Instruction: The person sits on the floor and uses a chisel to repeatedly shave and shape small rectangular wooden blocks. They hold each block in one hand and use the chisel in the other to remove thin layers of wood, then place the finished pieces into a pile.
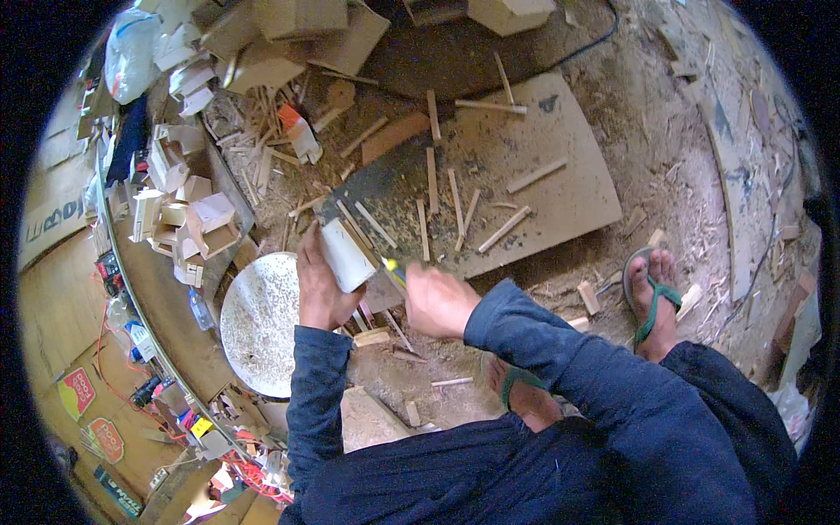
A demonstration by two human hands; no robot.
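Observation:
My left hand (321, 284) is closed around a small wooden box (347, 255) with a white face, held tilted above the near left corner of a low board. My right hand (440, 301) is closed on a slim yellow-and-blue hand tool (395, 271). The tool's yellow end points at the right side of the box. Its exact kind cannot be made out, nor whether its tip touches the wood. Several thin wooden strips (423, 229) lie scattered on the board (569, 192) beyond my hands.
A round, white-speckled disc (259, 325) stands left of my left forearm. Small wooden boxes (188, 219) are piled at the left, with wood scraps nearby. A dark cable (588, 51) runs across the far side. My sandalled foot (652, 302) rests on the shaving-strewn ground at the right.

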